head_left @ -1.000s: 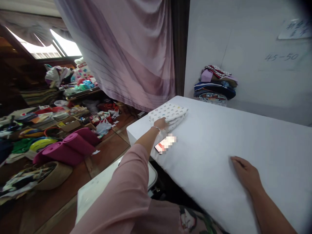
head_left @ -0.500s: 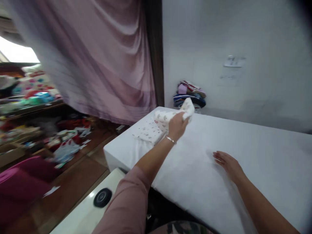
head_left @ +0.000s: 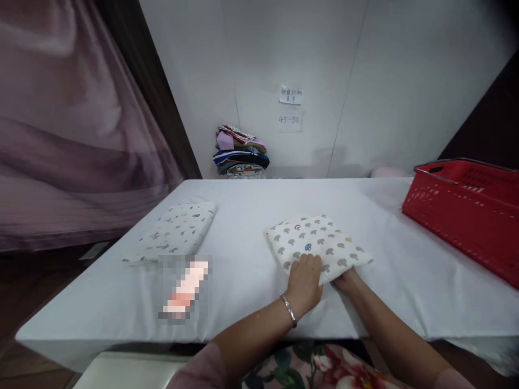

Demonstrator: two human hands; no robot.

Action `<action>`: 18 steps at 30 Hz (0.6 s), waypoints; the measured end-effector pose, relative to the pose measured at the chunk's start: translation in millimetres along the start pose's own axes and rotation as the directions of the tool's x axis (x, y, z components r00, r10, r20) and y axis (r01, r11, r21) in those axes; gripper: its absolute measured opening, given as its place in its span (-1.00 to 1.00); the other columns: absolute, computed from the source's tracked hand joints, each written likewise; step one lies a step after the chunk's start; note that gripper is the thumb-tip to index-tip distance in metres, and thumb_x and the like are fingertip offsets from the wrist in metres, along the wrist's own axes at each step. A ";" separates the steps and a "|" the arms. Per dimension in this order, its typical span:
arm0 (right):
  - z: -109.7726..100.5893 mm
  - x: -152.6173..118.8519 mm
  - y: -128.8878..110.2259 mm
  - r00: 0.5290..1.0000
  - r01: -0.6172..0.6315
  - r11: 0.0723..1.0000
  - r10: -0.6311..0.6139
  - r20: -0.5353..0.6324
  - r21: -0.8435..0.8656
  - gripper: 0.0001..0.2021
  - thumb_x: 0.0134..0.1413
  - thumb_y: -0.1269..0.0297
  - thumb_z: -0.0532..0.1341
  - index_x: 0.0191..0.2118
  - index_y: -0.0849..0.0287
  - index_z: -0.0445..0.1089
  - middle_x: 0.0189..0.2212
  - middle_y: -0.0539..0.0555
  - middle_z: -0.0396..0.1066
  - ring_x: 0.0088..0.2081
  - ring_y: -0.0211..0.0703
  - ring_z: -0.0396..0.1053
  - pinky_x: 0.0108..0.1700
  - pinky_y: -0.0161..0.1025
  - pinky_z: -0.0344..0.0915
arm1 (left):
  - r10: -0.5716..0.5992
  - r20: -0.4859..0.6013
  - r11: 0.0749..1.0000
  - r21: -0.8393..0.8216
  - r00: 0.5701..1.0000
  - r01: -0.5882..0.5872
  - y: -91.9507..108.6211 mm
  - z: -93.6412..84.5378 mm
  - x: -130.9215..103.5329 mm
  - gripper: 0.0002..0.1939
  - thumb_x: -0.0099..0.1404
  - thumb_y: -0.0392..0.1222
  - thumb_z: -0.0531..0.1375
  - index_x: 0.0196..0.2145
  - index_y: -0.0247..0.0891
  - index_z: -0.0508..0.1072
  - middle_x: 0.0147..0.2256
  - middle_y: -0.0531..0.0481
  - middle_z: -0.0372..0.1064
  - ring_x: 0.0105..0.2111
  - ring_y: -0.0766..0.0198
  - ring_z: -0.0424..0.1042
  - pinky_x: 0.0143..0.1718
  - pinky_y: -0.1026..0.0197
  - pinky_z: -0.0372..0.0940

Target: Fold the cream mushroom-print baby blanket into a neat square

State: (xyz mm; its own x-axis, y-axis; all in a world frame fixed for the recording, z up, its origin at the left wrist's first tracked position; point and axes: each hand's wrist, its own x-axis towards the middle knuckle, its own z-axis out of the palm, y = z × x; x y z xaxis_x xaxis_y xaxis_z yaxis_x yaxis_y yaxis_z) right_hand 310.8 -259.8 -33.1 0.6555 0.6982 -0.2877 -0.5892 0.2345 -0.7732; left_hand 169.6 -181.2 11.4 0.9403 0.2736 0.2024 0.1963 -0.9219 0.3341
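Note:
A folded white cloth with grey mushroom prints is in front of me on the white-covered table. My left hand, with a silver bracelet at the wrist, grips its near edge, fingers curled on top. My right hand reaches under the cloth's near right side; its fingers are hidden beneath the fabric. Another folded white cloth with small dark prints lies flat at the left. Nearer to me than that cloth is a pixelated, blurred patch.
A red plastic basket stands at the table's right edge. Beyond the far edge is a stack of folded fabrics against the wall. A pink curtain hangs at the left. Below is a pale surface.
The view has swung to the right, bringing the red basket in. The mushroom-print cloth has moved from the left to in front of me. My right hand has gone under it.

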 end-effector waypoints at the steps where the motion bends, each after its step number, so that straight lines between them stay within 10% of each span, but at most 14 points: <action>1: 0.5 2.2 0.5 1.000 0.000 1.000 0.000 0.000 0.006 -0.76 0.04 0.12 0.06 -0.26 0.11 0.36 -0.33 0.02 0.49 -0.18 -0.09 0.42 -0.15 -0.10 0.37 | 0.028 -0.001 1.000 0.015 1.000 -0.028 4.6 -1.0 5.8 -0.34 0.05 -0.22 0.19 0.12 -0.24 0.10 -0.01 -0.23 0.17 -0.01 -0.06 0.13 -0.04 -0.08 0.10; 6: 4.8 15.4 -2.3 0.999 0.027 0.999 -0.028 -0.035 -0.025 -0.83 0.04 0.23 0.08 -0.32 0.15 0.36 -0.40 0.00 0.49 -0.24 -0.10 0.43 -0.19 -0.11 0.38 | -0.008 0.045 0.998 -0.062 0.999 0.011 8.4 -0.9 35.3 -0.59 0.14 -0.32 0.08 -0.02 -0.23 0.28 -0.10 -0.18 0.28 -0.07 0.03 0.23 -0.09 0.01 0.17; 9: 11.9 16.5 -12.4 0.986 0.115 0.992 -0.119 -0.119 -0.042 -0.83 -0.04 0.26 0.17 -0.27 0.14 0.36 -0.37 -0.04 0.49 -0.24 -0.14 0.43 -0.22 -0.17 0.40 | -0.189 -0.135 0.922 -0.366 0.973 0.129 -16.6 -22.1 47.3 -0.72 0.19 -0.31 0.05 -0.14 -0.18 0.38 -0.14 -0.08 0.36 -0.09 0.12 0.28 -0.04 0.08 0.20; 14: 23.4 -7.2 -37.6 0.929 0.327 0.942 -0.336 -0.155 -0.082 -0.63 -0.22 0.29 0.33 -0.17 0.15 0.38 -0.22 0.00 0.48 -0.19 -0.13 0.42 -0.27 -0.26 0.41 | -0.762 -0.250 0.344 -0.938 0.598 0.047 -67.3 -59.7 28.4 -0.70 0.28 -0.16 0.03 -0.05 -0.24 0.33 -0.21 -0.06 0.42 -0.15 0.21 0.39 -0.11 0.16 0.30; 18: 6.4 -33.2 -36.2 0.920 0.330 0.927 -0.358 -0.161 -0.178 -0.66 -0.28 0.35 0.35 -0.24 0.18 0.41 -0.28 0.02 0.49 -0.23 -0.08 0.43 -0.30 -0.25 0.42 | -0.821 0.075 -0.100 -0.995 0.566 -0.014 -77.1 -36.7 -19.7 -0.75 0.25 -0.15 0.12 -0.12 -0.23 0.38 -0.16 -0.07 0.43 -0.14 0.20 0.42 -0.13 0.16 0.34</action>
State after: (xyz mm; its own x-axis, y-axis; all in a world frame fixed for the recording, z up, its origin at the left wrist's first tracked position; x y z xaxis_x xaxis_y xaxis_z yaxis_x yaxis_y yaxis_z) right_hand 307.3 -287.2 8.0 0.8901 0.4490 -0.0786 -0.2457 0.3275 -0.9124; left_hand 125.8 -105.4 15.4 0.3920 0.8912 -0.2282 -0.3089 0.3612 0.8798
